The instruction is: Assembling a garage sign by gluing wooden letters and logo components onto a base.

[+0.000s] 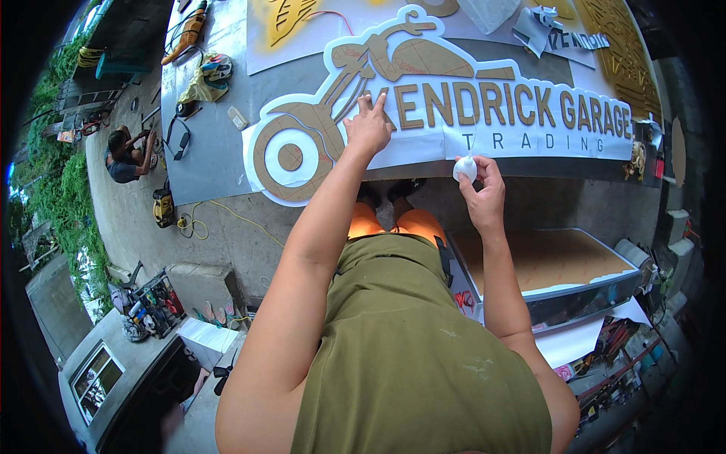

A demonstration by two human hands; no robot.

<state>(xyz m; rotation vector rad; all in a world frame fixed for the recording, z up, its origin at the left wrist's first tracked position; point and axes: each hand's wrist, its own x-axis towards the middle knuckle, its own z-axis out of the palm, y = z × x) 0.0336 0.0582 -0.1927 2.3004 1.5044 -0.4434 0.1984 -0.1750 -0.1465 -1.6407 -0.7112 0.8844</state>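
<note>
A white sign board (408, 153) with a motorcycle outline lies on the table before me. Brown cut-out letters (522, 106) run across it in a row, with thinner flat lettering below. To their left are the brown motorcycle pieces, among them a ring-shaped wheel (266, 135). My left hand (368, 130) reaches over the board, index and middle fingers stretched apart onto the first brown letter (384, 113). Near the board's lower edge my right hand (486, 189) grips a small white squeeze bottle (464, 168) between thumb and fingers, its narrow tip pointing up.
Left on the dark table (215, 163) lie an orange power tool (187, 34), a yellow bag (203, 82) and a small pale box (237, 117). Gold-painted panels (612, 45) lie far right. Behind me stands a brown-topped frame (544, 257). Another person (127, 155) crouches at left.
</note>
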